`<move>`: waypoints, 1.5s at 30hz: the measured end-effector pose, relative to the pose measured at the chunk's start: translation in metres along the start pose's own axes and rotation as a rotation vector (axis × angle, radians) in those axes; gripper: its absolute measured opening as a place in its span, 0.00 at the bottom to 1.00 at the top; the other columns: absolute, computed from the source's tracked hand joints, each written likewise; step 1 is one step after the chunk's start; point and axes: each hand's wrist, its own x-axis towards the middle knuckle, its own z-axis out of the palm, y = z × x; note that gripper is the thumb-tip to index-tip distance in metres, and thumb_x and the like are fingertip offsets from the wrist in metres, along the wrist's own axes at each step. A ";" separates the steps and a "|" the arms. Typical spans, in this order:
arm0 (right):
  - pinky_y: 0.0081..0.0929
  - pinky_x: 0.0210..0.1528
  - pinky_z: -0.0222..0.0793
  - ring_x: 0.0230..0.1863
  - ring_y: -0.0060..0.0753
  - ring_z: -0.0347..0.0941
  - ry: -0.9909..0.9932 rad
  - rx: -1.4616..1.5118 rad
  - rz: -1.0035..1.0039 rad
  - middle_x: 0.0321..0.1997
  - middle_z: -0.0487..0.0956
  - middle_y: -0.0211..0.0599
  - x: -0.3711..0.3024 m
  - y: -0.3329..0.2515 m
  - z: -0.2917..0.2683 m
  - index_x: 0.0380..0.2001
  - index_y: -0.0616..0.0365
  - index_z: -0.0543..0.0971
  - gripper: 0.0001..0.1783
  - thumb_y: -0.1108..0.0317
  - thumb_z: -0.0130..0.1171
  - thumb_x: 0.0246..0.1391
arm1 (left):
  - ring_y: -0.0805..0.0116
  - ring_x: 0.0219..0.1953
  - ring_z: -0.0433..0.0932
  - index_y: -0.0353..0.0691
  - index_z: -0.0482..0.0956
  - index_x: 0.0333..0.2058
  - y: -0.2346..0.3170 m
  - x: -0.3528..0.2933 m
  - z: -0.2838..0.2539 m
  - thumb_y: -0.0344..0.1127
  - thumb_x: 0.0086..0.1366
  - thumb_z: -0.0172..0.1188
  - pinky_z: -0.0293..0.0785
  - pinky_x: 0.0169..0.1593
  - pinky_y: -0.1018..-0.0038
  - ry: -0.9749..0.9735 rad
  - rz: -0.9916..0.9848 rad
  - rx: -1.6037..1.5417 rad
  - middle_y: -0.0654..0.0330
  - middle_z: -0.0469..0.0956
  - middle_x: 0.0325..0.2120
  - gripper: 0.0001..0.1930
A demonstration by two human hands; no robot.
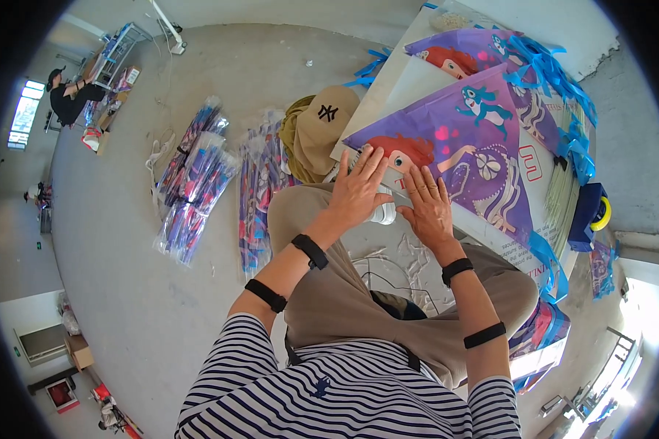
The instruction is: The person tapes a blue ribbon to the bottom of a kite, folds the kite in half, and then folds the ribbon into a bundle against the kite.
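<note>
A purple triangular kite [483, 121], printed with a red-haired mermaid and a blue dolphin, lies over a white board [377, 110] in front of me. My left hand [355, 194] rests flat on the kite's near edge by the left tip, fingers spread. Beside it my right hand [430, 208] lies on the same edge, fingers stretched out and thumb toward the left hand. Neither hand grips anything. Behind this kite is a second purple kite [483, 44]. Blue ribbons [556, 73] hang at the board's right side.
Thin pale rods [561, 197] lie right of the kite, next to a blue holder with a yellow roll [592, 217]. Plastic-wrapped bundles [198, 197] lie on the floor at left, near a tan cap [334, 117]. Another person [69, 99] sits at the far left.
</note>
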 end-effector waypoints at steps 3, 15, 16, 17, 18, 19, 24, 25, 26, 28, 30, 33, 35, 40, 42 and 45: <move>0.52 0.77 0.45 0.80 0.44 0.46 0.007 -0.002 0.001 0.80 0.55 0.36 0.000 -0.001 0.002 0.74 0.53 0.58 0.46 0.48 0.62 0.57 | 0.55 0.75 0.53 0.38 0.64 0.69 -0.008 -0.005 0.006 0.64 0.56 0.63 0.40 0.73 0.40 0.009 -0.023 0.009 0.54 0.57 0.72 0.49; 0.54 0.77 0.44 0.80 0.43 0.48 0.037 -0.014 0.008 0.80 0.54 0.36 -0.002 0.000 0.006 0.74 0.53 0.57 0.49 0.52 0.66 0.54 | 0.60 0.74 0.55 0.40 0.63 0.69 -0.019 -0.001 0.002 0.72 0.50 0.62 0.34 0.71 0.30 -0.091 -0.145 -0.078 0.58 0.58 0.72 0.55; 0.54 0.77 0.44 0.80 0.43 0.48 0.034 -0.017 0.009 0.80 0.55 0.36 -0.003 0.000 0.007 0.74 0.53 0.57 0.49 0.52 0.66 0.54 | 0.60 0.74 0.55 0.40 0.63 0.69 -0.021 0.000 0.001 0.72 0.50 0.62 0.34 0.71 0.30 -0.084 -0.144 -0.074 0.58 0.58 0.72 0.55; 0.54 0.77 0.44 0.80 0.43 0.48 0.032 -0.020 0.011 0.80 0.55 0.36 -0.002 0.000 0.008 0.74 0.53 0.57 0.49 0.53 0.67 0.54 | 0.60 0.74 0.55 0.39 0.62 0.69 -0.024 0.002 -0.001 0.72 0.50 0.63 0.33 0.71 0.30 -0.103 -0.117 -0.052 0.58 0.58 0.72 0.56; 0.54 0.77 0.44 0.80 0.43 0.48 0.033 -0.021 0.012 0.80 0.55 0.36 -0.002 0.000 0.007 0.74 0.53 0.57 0.49 0.53 0.67 0.54 | 0.61 0.75 0.55 0.38 0.62 0.70 -0.026 0.001 -0.002 0.72 0.50 0.63 0.33 0.71 0.30 -0.128 -0.088 -0.034 0.58 0.58 0.72 0.57; 0.54 0.77 0.44 0.80 0.43 0.48 0.034 -0.015 0.013 0.79 0.55 0.36 -0.001 -0.001 0.008 0.74 0.53 0.57 0.49 0.53 0.67 0.54 | 0.61 0.75 0.55 0.38 0.62 0.70 -0.029 0.000 -0.003 0.72 0.50 0.63 0.33 0.71 0.30 -0.127 -0.087 -0.034 0.58 0.58 0.72 0.57; 0.54 0.77 0.45 0.80 0.43 0.48 0.047 0.001 0.016 0.79 0.56 0.36 -0.001 0.000 0.010 0.74 0.53 0.58 0.49 0.53 0.67 0.53 | 0.61 0.75 0.54 0.37 0.61 0.70 -0.041 -0.005 -0.002 0.72 0.49 0.65 0.33 0.72 0.32 -0.019 -0.107 -0.007 0.57 0.58 0.72 0.57; 0.54 0.77 0.45 0.80 0.42 0.48 0.048 -0.015 0.015 0.79 0.56 0.35 -0.001 0.000 0.011 0.74 0.52 0.58 0.50 0.52 0.68 0.52 | 0.61 0.75 0.54 0.37 0.61 0.70 -0.044 -0.006 -0.002 0.72 0.49 0.65 0.33 0.72 0.32 -0.017 -0.107 -0.009 0.57 0.58 0.72 0.57; 0.55 0.77 0.44 0.80 0.42 0.48 0.050 -0.031 0.015 0.79 0.56 0.33 -0.001 0.001 0.012 0.74 0.52 0.58 0.51 0.50 0.68 0.51 | 0.62 0.75 0.53 0.37 0.61 0.70 -0.048 -0.007 -0.002 0.72 0.49 0.65 0.33 0.72 0.32 -0.023 -0.152 -0.043 0.57 0.58 0.73 0.58; 0.55 0.77 0.44 0.80 0.42 0.48 0.051 -0.030 0.017 0.79 0.56 0.34 -0.001 0.002 0.011 0.74 0.52 0.58 0.51 0.50 0.68 0.51 | 0.62 0.75 0.53 0.38 0.61 0.70 -0.048 -0.008 -0.001 0.72 0.49 0.65 0.34 0.72 0.33 -0.038 -0.189 -0.087 0.57 0.58 0.73 0.58; 0.55 0.77 0.44 0.80 0.41 0.48 0.065 -0.031 0.014 0.79 0.56 0.34 -0.001 0.002 0.011 0.74 0.52 0.59 0.51 0.50 0.69 0.50 | 0.62 0.75 0.54 0.39 0.63 0.69 -0.051 -0.005 -0.002 0.72 0.48 0.66 0.35 0.72 0.34 -0.039 -0.221 -0.144 0.58 0.59 0.72 0.57; 0.56 0.77 0.44 0.80 0.41 0.49 0.076 -0.027 0.015 0.79 0.57 0.35 -0.001 0.001 0.012 0.73 0.52 0.60 0.50 0.50 0.68 0.51 | 0.61 0.74 0.56 0.39 0.67 0.67 -0.056 0.003 -0.010 0.71 0.48 0.67 0.38 0.72 0.35 -0.105 -0.256 -0.222 0.57 0.62 0.70 0.55; 0.56 0.77 0.45 0.79 0.41 0.49 0.080 -0.051 0.004 0.78 0.58 0.35 -0.002 0.003 0.014 0.73 0.53 0.60 0.49 0.50 0.68 0.51 | 0.60 0.73 0.57 0.39 0.68 0.66 -0.054 0.009 -0.018 0.69 0.49 0.68 0.38 0.73 0.36 -0.115 -0.228 -0.142 0.57 0.64 0.70 0.53; 0.57 0.76 0.46 0.79 0.41 0.50 0.125 -0.011 0.030 0.77 0.61 0.35 -0.002 0.000 0.016 0.71 0.53 0.63 0.47 0.49 0.67 0.52 | 0.59 0.73 0.58 0.38 0.69 0.66 -0.010 0.025 -0.014 0.63 0.57 0.65 0.40 0.73 0.39 0.002 -0.020 -0.007 0.56 0.64 0.69 0.45; 0.57 0.76 0.47 0.79 0.41 0.50 0.129 -0.010 0.019 0.77 0.61 0.35 -0.003 0.001 0.016 0.71 0.53 0.64 0.46 0.50 0.68 0.51 | 0.58 0.74 0.56 0.39 0.67 0.67 0.002 0.035 0.000 0.61 0.63 0.61 0.41 0.73 0.40 0.014 0.064 -0.026 0.57 0.61 0.71 0.41; 0.57 0.75 0.49 0.79 0.42 0.51 0.150 0.011 0.009 0.77 0.62 0.35 -0.004 0.004 0.018 0.71 0.51 0.64 0.47 0.51 0.69 0.50 | 0.58 0.75 0.53 0.41 0.64 0.69 -0.003 0.053 0.020 0.61 0.65 0.57 0.42 0.73 0.40 0.020 0.017 0.041 0.57 0.57 0.73 0.40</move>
